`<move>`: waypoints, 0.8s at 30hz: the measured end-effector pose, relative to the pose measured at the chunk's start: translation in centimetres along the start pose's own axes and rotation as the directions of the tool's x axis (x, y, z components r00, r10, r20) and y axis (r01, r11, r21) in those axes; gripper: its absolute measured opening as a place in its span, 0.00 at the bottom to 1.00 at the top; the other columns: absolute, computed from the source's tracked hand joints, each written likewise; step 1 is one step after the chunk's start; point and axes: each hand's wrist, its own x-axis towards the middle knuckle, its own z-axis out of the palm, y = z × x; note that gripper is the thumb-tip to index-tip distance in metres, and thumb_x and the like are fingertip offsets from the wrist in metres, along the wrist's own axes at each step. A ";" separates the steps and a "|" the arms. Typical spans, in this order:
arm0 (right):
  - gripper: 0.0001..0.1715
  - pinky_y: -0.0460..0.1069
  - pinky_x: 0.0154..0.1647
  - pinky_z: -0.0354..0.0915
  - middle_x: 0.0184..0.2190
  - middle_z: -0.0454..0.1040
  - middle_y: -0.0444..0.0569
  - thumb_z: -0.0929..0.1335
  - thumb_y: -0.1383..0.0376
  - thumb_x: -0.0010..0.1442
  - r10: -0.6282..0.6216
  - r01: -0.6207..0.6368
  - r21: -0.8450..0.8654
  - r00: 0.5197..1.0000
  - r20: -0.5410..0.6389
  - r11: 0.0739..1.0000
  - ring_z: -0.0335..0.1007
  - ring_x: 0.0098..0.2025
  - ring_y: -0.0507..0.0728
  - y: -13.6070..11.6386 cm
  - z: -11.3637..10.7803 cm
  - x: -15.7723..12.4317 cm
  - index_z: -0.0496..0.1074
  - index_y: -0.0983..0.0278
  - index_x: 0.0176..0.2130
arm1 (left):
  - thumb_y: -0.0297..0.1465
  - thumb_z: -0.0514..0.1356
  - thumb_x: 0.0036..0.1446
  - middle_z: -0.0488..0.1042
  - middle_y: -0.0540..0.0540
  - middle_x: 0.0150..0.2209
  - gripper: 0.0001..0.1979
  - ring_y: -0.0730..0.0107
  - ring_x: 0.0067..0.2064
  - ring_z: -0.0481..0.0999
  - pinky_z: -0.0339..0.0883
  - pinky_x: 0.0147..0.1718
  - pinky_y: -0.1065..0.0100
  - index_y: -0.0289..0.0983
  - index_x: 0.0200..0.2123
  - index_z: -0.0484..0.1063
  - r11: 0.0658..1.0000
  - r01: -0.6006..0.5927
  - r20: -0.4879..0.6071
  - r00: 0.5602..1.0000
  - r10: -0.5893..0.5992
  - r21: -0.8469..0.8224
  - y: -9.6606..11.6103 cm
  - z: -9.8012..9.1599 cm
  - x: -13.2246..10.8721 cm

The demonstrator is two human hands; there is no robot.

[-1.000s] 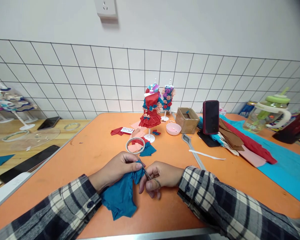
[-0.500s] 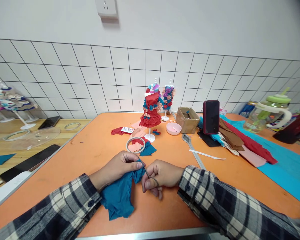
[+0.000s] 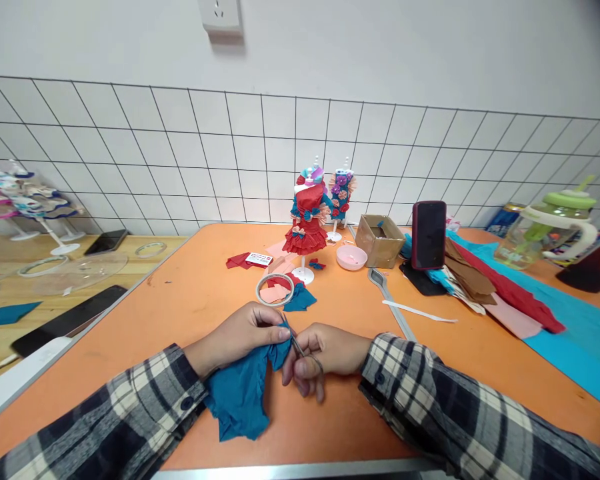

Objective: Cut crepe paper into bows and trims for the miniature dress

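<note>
My left hand [image 3: 247,335] pinches a sheet of teal crepe paper [image 3: 237,397] near its upper corner. The rest of the sheet hangs crumpled below, over the orange table. Close on the right, my right hand [image 3: 320,353] has its fingers in the handles of a small pair of scissors [image 3: 300,347]. The blades lie against the teal edge by my left fingertips; how far apart they are is hard to see. Beyond my hands stands a mini dress form [image 3: 307,220] in a ruffled red dress with teal bows. A roll of tape [image 3: 275,291] and a teal scrap [image 3: 300,298] lie before it.
A pink bowl [image 3: 351,257], a cardboard box [image 3: 380,241] and an upright phone [image 3: 429,235] stand at the back right. Grey tongs or tweezers [image 3: 393,303] and a white strip [image 3: 420,311] lie nearer. Coloured paper sheets [image 3: 570,347] cover the right side, below a drinking jug [image 3: 545,230].
The view has turned slightly left, so everything sits a little further right. The scissors and my right fingers have shifted slightly at the paper's edge. Both hands keep their holds.
</note>
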 end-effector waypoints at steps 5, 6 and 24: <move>0.32 0.43 0.17 0.67 0.22 0.72 0.45 0.73 0.46 0.47 -0.001 0.000 -0.034 1.000 -0.013 0.999 0.68 0.19 0.48 -0.1 -0.1 0.0 0.73 0.71 0.37 | 0.44 0.65 0.49 0.76 0.47 0.25 0.18 0.69 0.28 0.71 0.64 0.29 0.71 0.32 0.25 0.77 1.000 -0.017 0.004 1.000 0.016 0.018 0.5 0.1 0.0; 0.31 0.42 0.16 0.65 0.20 0.70 0.43 0.73 0.46 0.47 0.008 -0.010 -0.057 1.000 -0.028 0.998 0.65 0.16 0.47 -0.2 -0.1 0.0 0.73 0.71 0.36 | 0.43 0.65 0.49 0.75 0.47 0.24 0.18 0.70 0.27 0.71 0.63 0.28 0.72 0.32 0.25 0.77 1.000 -0.016 -0.003 1.000 0.016 0.015 0.6 0.1 0.0; 0.32 0.46 0.22 0.69 0.22 0.72 0.47 0.73 0.46 0.48 -0.022 0.022 -0.006 0.999 0.027 1.000 0.71 0.21 0.52 0.0 0.1 0.0 0.73 0.72 0.37 | 0.45 0.68 0.46 0.78 0.45 0.27 0.19 0.68 0.30 0.73 0.65 0.31 0.70 0.32 0.26 0.79 0.996 0.024 0.001 1.000 -0.024 -0.083 0.1 0.1 0.0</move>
